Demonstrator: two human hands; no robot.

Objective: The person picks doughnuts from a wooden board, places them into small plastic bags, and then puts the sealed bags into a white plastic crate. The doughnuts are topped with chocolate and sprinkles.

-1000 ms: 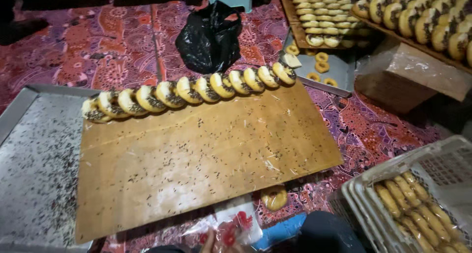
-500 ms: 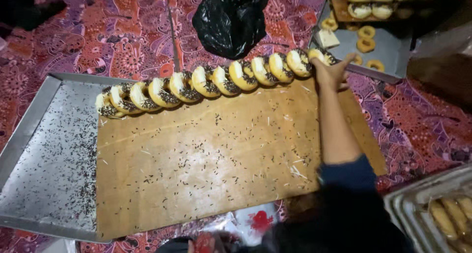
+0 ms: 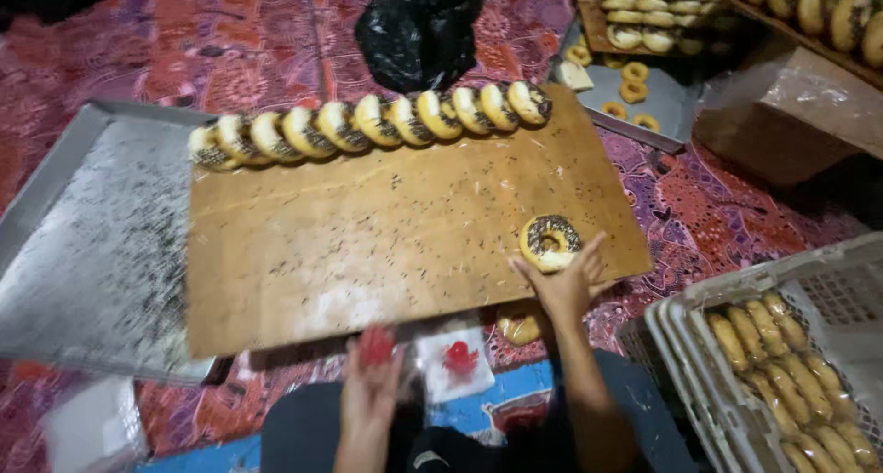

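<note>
My right hand holds a ring-shaped donut topped with dark sprinkles, at the near right edge of a brown wooden board. A row of several sprinkled donuts leans along the board's far edge. My left hand hovers below the board's near edge, by a clear plastic bag with red marks, fingers loosely spread and blurred. Another donut lies just under the board's edge.
A metal tray dusted with sprinkles lies under the board at left. A white plastic crate of plain donuts stands at right. A black bag, another metal tray and boards of donuts lie beyond.
My right hand has drawn back from the far right end of the donut row to the board's near right edge with one donut. My left hand has come into view.
</note>
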